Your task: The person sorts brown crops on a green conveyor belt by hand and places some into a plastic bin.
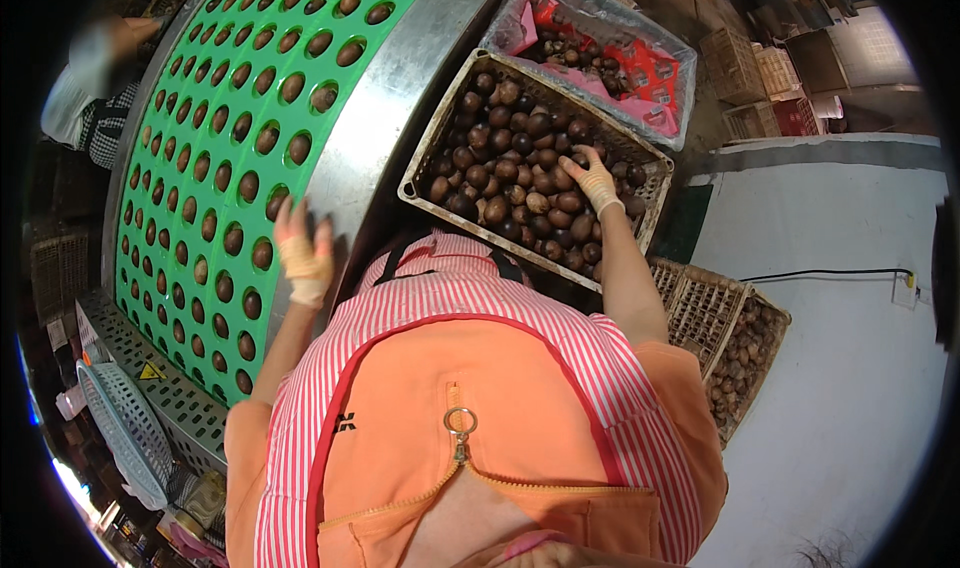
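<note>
A plastic crate (437, 203) full of dark brown round fruits or nuts (536, 203) stands in front of me. My right hand (592, 180), in a pale glove with bare fingertips, reaches onto the pile at its right side; whether it grips one I cannot tell. To the left is a green panel (247, 148) with rows of round pockets, most of them holding a brown piece. My left hand (304, 253), gloved the same way, is over the panel's right edge with its fingers apart, just below a filled pocket. No piece shows in it.
A steel border (375, 110) runs between panel and crate. Behind the crate stands a plastic-lined bin (686, 80) with more brown pieces. Further crates (746, 298) are at the right by a pale wall (832, 343). A light blue basket (124, 418) is at lower left; another person (82, 95) is beyond the panel.
</note>
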### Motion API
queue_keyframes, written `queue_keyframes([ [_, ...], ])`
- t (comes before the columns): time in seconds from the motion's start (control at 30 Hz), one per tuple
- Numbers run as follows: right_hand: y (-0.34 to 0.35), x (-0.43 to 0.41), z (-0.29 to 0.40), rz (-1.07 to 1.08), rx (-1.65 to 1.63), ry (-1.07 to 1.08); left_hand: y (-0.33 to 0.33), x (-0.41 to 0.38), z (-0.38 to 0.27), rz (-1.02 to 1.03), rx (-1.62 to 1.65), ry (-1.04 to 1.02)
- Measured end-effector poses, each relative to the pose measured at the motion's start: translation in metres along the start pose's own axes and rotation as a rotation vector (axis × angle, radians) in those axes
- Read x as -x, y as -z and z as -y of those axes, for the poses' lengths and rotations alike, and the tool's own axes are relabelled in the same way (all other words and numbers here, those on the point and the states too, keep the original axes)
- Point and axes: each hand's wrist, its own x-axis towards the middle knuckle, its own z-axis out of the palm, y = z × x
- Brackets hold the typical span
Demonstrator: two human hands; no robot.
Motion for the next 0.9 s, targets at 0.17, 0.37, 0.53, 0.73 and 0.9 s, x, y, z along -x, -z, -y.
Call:
queue_keyframes([
  [0.17,-0.031,0.018,0.007,0.075,-0.067,0.036,-0.052,-0.075,-0.085,0.51,0.329,-0.307],
  [0.37,-0.066,0.043,0.031,0.18,0.023,0.133,-0.139,-0.1,-0.138,0.992,-0.182,-0.484],
  [0.53,-0.061,0.045,0.021,0.271,0.103,0.054,-0.171,-0.085,-0.135,1.021,-0.265,-0.532],
  [0.73,-0.064,0.049,0.027,0.344,-0.034,-0.069,-0.163,-0.1,-0.132,1.128,-0.247,-0.477],
  [0.9,-0.057,0.07,0.064,0.421,-0.244,-0.284,-0.174,-0.103,-0.135,1.287,-0.334,-0.36],
])
